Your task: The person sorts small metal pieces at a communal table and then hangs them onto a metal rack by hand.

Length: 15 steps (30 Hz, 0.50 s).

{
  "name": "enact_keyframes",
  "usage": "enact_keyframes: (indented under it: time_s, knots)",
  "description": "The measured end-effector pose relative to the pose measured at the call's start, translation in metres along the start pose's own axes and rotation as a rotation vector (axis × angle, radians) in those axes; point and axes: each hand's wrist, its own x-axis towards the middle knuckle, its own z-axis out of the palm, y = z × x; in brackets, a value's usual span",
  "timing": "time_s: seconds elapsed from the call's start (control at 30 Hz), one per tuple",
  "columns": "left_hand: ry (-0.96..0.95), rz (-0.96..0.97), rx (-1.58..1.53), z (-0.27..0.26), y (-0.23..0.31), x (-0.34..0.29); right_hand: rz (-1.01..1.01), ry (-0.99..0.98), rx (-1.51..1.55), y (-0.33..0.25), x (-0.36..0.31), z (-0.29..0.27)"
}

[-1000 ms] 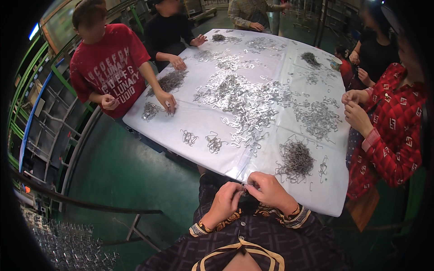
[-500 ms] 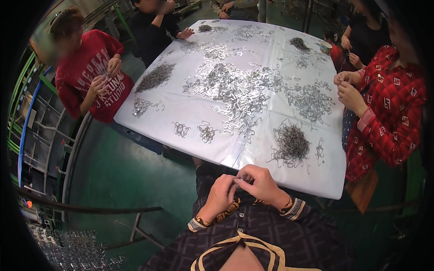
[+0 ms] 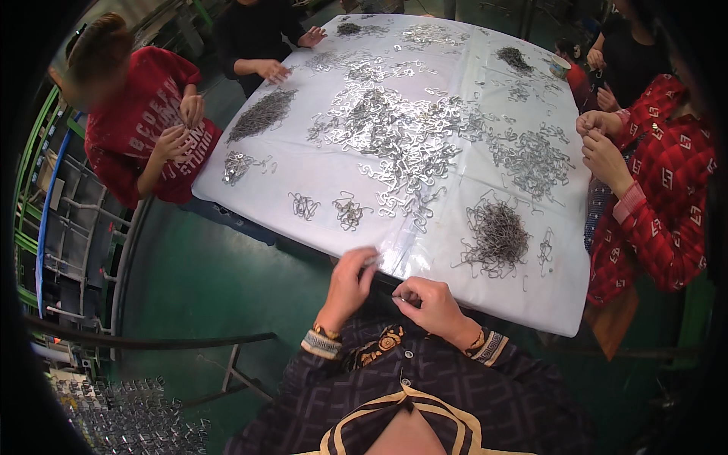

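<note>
Your left hand [image 3: 349,287], its grip unclear, has moved left, leaving your right hand [image 3: 431,305] alone pinching a small metal piece [image 3: 396,298].

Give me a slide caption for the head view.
Left hand and right hand held apart at the near edge of a white-covered table strewn with metal hooks.

We see silvery hooks [image 3: 398,129] loose mid tabletop [image 3: 265,182], darker hooks [image 3: 497,235] tangled toward near-right corner, small clusters [image 3: 349,213] by near edge.
</note>
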Motion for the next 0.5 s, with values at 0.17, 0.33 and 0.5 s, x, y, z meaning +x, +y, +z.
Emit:
enact_keyframes:
  time_s: [0.17,0.33,0.5]
  knots:
    - [-0.017,0.029,0.54,0.014,-0.024,0.033,-0.045,0.001,-0.016,0.004,0.0,0.002]
    - [-0.047,-0.022,0.675,0.021,-0.041,0.055,-0.068,0.011,-0.015,0.012,-0.004,0.007]
    - [0.054,-0.064,0.666,0.022,-0.062,0.09,-0.072,-0.004,-0.016,0.012,-0.005,0.008]
